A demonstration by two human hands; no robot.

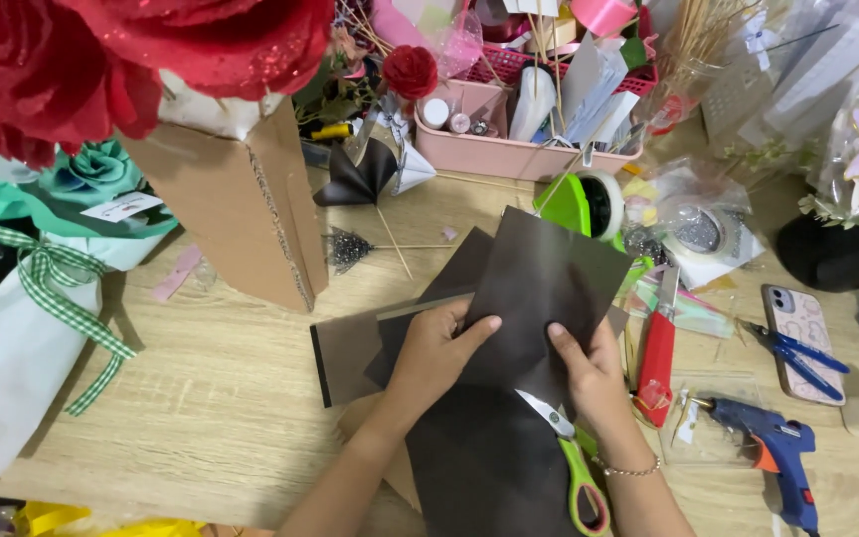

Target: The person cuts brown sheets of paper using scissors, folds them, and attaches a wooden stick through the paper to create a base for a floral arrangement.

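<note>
1. Two hands are working one dark brown paper sheet [549,288] over the middle of the wooden worktop [221,398]; the step looks like lining up or folding the sheet.
2. Left hand [436,353] is pressing flat on the sheet's left part, thumb stretched toward the centre; its grip is apart, fingers curled over the edge rather than clamped.
3. Right hand [589,373] is pinching the sheet near its middle, grip closing on the paper between thumb and fingers.
4. Green-handled scissors [569,457] are lying on a lower dark sheet just beside the right wrist, untouched.
5. Judgement: any next move is calling for keeping the sheet flat and the edges matched; a red utility knife [656,358] and a blue glue gun [773,452] are lying near to the right.
</note>
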